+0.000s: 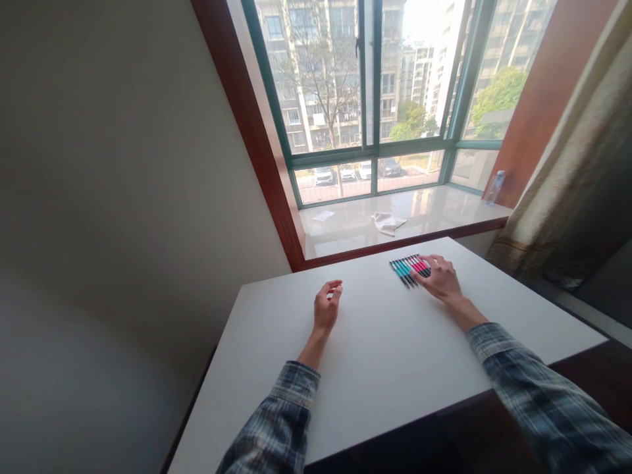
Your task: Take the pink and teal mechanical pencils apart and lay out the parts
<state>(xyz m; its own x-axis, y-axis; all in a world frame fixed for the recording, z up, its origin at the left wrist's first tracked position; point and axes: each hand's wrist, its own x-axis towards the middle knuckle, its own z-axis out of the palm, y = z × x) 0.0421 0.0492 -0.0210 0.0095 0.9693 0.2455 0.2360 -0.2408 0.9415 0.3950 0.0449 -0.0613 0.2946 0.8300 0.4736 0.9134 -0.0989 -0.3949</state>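
A row of pens (403, 270) lies side by side on the white table (385, 355), near its far edge. Teal barrels are on the left, pale ones in the middle and pink ones on the right, all with dark tips toward me. My right hand (441, 279) is over the right end of the row, thumb and fingers apart around the pink pens; its fingers hide part of them, and whether they touch is unclear. To the left, well away from the pens, my left hand (327, 308) rests at the table with loosely curled fingers, a gap at the thumb and nothing held.
Behind the table is a windowsill (336, 240) with a crumpled cloth (389, 222), a white paper (323, 216) and a clear bottle (495, 187). A curtain (557, 151) hangs at right. A grey wall (123, 197) stands along the left.
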